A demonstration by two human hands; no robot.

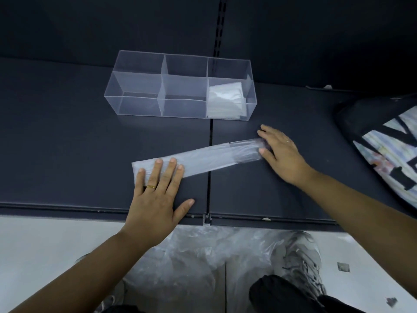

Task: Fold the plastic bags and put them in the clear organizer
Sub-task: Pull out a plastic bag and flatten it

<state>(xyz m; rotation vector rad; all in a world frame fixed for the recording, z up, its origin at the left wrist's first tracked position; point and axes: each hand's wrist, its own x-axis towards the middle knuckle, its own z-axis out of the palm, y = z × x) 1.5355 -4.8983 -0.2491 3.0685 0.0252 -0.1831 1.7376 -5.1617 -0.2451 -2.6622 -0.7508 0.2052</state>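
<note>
Head view: both hands, left hand (158,188) and right hand (279,154), press flat and open on the bag strip (203,160); slippery plastic may spring unfolded when released.

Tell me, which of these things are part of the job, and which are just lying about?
Job:
- bag strip, flat under both hands
- left hand
- right hand
- organizer
- folded bags, in its right end
- loose bags, on the floor

Lying about:
- printed dark bag
- floor scraps
</note>
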